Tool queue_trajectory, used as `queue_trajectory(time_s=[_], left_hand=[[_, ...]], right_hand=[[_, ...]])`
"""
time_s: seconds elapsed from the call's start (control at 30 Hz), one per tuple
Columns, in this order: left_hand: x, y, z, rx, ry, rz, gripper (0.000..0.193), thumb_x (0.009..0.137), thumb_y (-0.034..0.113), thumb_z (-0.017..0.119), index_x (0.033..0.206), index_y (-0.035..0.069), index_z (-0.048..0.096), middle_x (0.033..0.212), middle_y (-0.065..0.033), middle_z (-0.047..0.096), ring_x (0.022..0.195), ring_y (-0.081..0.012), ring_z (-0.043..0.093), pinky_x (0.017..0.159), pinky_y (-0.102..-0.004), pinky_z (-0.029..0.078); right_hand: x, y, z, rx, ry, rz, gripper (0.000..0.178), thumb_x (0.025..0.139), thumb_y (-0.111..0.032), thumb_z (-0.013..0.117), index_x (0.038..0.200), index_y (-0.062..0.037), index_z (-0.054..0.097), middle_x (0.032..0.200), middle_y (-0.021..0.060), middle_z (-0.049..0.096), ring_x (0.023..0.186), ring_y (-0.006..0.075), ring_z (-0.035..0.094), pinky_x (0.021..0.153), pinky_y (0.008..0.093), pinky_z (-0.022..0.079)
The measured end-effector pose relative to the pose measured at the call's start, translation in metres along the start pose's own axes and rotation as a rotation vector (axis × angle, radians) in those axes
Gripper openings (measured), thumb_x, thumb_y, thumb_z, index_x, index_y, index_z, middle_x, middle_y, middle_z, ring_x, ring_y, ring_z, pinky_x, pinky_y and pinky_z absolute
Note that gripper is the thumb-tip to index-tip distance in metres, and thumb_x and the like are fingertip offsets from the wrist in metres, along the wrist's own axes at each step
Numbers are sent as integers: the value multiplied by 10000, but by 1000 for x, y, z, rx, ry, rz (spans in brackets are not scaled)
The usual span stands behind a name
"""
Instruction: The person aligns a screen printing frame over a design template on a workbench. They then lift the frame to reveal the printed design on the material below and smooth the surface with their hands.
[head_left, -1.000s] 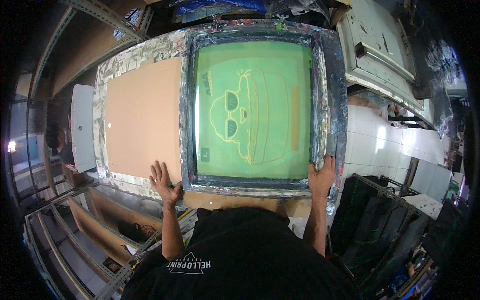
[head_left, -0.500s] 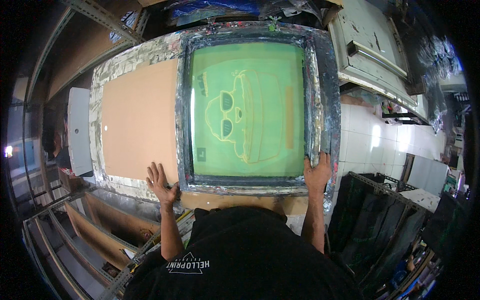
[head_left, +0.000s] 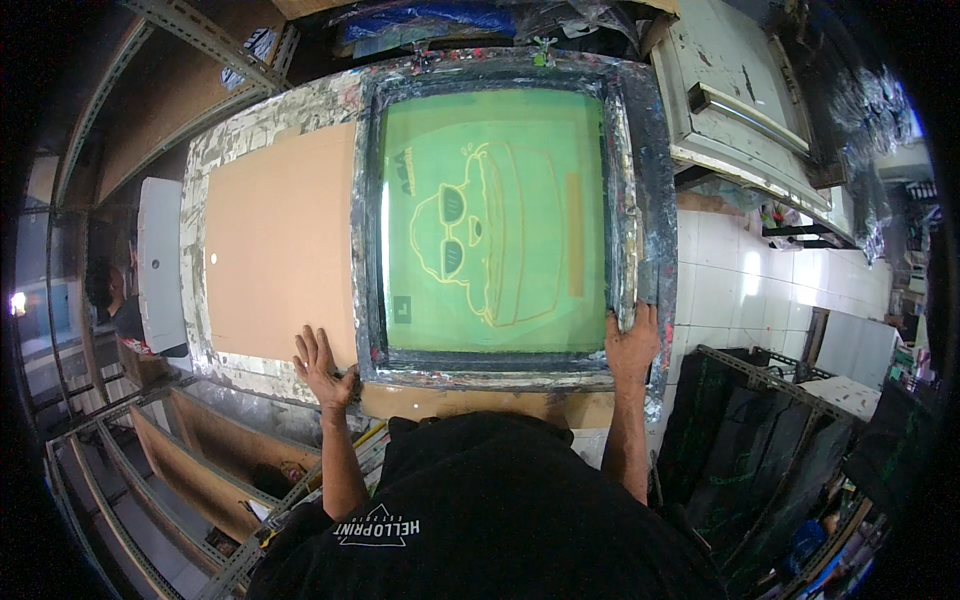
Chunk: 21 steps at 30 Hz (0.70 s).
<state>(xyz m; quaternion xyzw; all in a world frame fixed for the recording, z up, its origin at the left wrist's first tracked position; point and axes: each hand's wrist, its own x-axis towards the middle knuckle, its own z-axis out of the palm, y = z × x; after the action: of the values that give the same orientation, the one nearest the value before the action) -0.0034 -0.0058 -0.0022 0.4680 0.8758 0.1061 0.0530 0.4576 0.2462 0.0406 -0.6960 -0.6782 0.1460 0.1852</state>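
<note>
A screen printing frame [head_left: 490,360] lies on the paint-smeared table, its dark border crusted with ink. Its green mesh [head_left: 540,220] carries a yellow line drawing of a bear-like head with sunglasses, turned sideways. My right hand [head_left: 632,338] grips the frame's near right corner, thumb on the inner side and fingers over the outer bar. To the left of the frame, a flat tan board [head_left: 280,230] rests on the table. My left hand [head_left: 324,368] lies open on the board's near edge, fingers spread, thumb close to the frame's near left corner.
Small clamps [head_left: 543,52] stand at the frame's far edge. A worn white cabinet [head_left: 735,90] is at the far right. Metal-framed shelving [head_left: 210,440] runs along the near left, and dark cloth-like sheets [head_left: 730,430] hang at the near right. A white tiled floor [head_left: 740,270] shows on the right.
</note>
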Motion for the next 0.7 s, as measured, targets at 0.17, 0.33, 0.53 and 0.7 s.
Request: queue_trajectory(time_s=[0.17,0.33,0.53,0.7], left_hand=[[1,0,1,-7,2,15,1052,710,759,614,1535,155,365,1635,-121,219,1513,-371,137,1155,-632,58],[0,-4,1,2,4,18,1054,718,758,608,1536,142,359,1635,-128,215,1514,-369,131,1154,-629,50],[2,3,-4,-33,-12,-8,1073,709,829,559,1516,140,396,1621,-141,245,1506,-388,147,1149,-648,68],[1,0,-1,-25,-4,9,1064,715,831,558,1521,158,389,1622,-137,245,1506,-389,145,1148,-653,68]], right_hand=[[-2,6,2,-26,5,-4,483,771,-225,729,1146,33,568,1049,263,596,956,468,600,778,549,498],[-1,2,0,-33,-34,20,512,775,-234,734,1172,49,576,1083,267,606,982,457,607,794,538,506],[1,-1,-9,-12,-96,65,531,773,-228,746,1188,56,576,1168,297,595,1046,470,596,851,539,496],[1,1,-10,-16,-124,104,568,780,-241,748,1227,59,569,1280,348,546,1147,492,560,939,534,471]])
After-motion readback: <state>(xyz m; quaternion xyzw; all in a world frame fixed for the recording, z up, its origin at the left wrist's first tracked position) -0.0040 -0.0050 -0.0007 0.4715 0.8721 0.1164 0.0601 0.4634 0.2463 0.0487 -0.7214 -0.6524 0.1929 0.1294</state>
